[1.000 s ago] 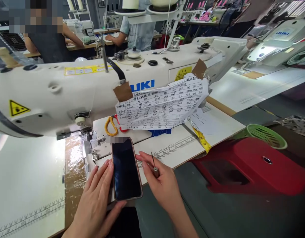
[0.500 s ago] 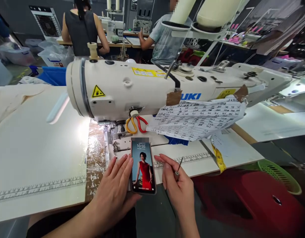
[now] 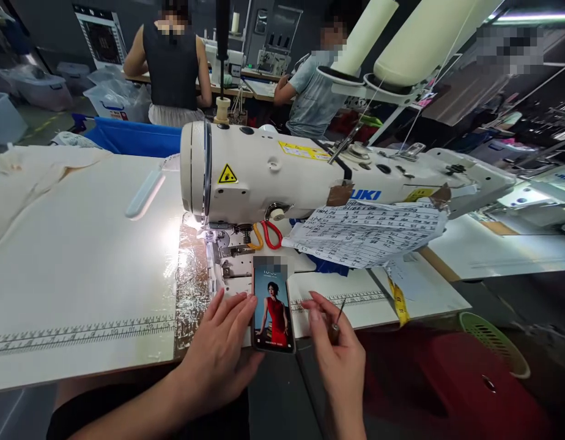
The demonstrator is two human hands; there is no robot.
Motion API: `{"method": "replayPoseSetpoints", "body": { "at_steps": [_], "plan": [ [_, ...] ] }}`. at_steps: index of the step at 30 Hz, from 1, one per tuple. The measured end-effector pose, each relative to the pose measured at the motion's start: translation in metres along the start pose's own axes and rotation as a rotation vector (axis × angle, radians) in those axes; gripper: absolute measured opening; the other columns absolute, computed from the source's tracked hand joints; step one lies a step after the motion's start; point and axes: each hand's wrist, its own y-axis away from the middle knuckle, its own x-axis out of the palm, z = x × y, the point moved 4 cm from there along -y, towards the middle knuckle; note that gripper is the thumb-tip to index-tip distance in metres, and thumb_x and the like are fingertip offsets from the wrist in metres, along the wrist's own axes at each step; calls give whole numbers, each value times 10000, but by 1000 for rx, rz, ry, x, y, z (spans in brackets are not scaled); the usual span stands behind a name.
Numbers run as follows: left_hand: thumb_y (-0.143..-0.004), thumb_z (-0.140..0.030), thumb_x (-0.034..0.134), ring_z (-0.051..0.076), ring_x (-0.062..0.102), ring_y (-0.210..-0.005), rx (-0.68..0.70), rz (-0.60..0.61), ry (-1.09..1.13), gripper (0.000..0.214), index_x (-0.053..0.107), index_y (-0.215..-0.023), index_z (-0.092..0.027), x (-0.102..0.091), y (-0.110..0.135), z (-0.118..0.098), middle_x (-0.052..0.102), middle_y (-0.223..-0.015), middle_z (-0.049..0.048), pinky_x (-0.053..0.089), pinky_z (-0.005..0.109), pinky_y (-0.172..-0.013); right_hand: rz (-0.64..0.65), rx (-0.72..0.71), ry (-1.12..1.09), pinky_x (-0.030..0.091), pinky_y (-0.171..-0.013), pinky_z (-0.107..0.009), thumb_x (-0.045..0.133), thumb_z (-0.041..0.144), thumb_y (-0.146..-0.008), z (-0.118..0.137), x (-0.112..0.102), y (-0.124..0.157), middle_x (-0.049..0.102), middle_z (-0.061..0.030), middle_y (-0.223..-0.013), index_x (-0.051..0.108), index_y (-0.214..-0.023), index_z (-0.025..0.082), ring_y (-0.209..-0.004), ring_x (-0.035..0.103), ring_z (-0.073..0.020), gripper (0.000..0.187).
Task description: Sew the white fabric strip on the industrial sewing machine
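Observation:
A smartphone [image 3: 274, 311] with a lit lock screen, a figure in a red dress on it, lies tilted at the table's front edge. My left hand [image 3: 225, 336] grips its left side, fingers along the edge and thumb beneath the lower end. To the right of the phone, my right hand [image 3: 337, 348] is closed around a small screwdriver [image 3: 340, 315], whose thin dark shaft points up and whose short handle is mostly hidden in the palm. Just behind the phone is the white sewing machine [image 3: 250, 174]. Scissors with red and yellow handles [image 3: 272, 235] lie under its arm.
A handwritten sheet [image 3: 369, 232] hangs from the machine, and a yellow tape measure [image 3: 398, 302] drapes over the table edge. Printed rulers [image 3: 103, 332] run along the front of the white table [image 3: 81, 256]. A red stool [image 3: 475, 379] stands right. Two people sit working behind.
The view has shifted, so the machine's head appears farther right. My left fingers have bent slightly by the phone. My right hand still holds the screwdriver, fingers slightly more curled.

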Motion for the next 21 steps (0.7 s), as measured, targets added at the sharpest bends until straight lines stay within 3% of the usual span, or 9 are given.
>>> {"method": "replayPoseSetpoints", "body": {
  "at_steps": [3,4,7,11,14,21],
  "plan": [
    [-843,-147,473,293,503,-1322,10,16,42,701,228,-1498,-102,-1,0,0,584,-1362,161,351,619,-1164,-2,-129,199,572,-608,-296,665,534,-875,8,3,23,683,-108,-1109,587,-1306,204,-670,638,-169,549],
    [-821,-123,454,285,498,-1331,12,22,64,746,188,-1517,-103,-3,0,0,589,-1354,158,342,614,-1174,8,-176,276,589,-641,-313,663,562,-867,10,6,31,656,-125,-1177,536,-1365,215,-813,683,-220,620],
    [-771,-76,407,263,459,-1375,20,41,127,827,121,-1546,-119,-6,-1,1,572,-1375,150,317,590,-1205,66,-239,531,614,-637,-336,632,641,-857,15,18,52,599,-165,-1284,429,-1452,218,-1070,677,-327,757],
    [-759,-59,388,262,440,-1394,17,60,158,841,113,-1550,-137,-8,0,2,543,-1413,147,340,580,-1198,56,-218,709,579,-485,-316,563,666,-885,20,30,64,587,-191,-1293,400,-1457,191,-920,731,-320,761],
    [-785,-61,386,265,462,-1374,27,47,162,802,130,-1541,-142,-8,-1,1,562,-1392,146,357,585,-1184,21,-263,744,582,-516,-326,531,641,-909,23,33,64,603,-193,-1266,416,-1438,170,-940,725,-326,717],
    [-825,-54,388,272,499,-1334,54,21,160,720,183,-1510,-134,-7,0,-1,604,-1320,152,367,603,-1162,-150,-286,862,521,-466,-318,329,725,-951,20,22,37,668,-171,-1163,583,-1266,105,-851,730,-293,740]
  ]
}}
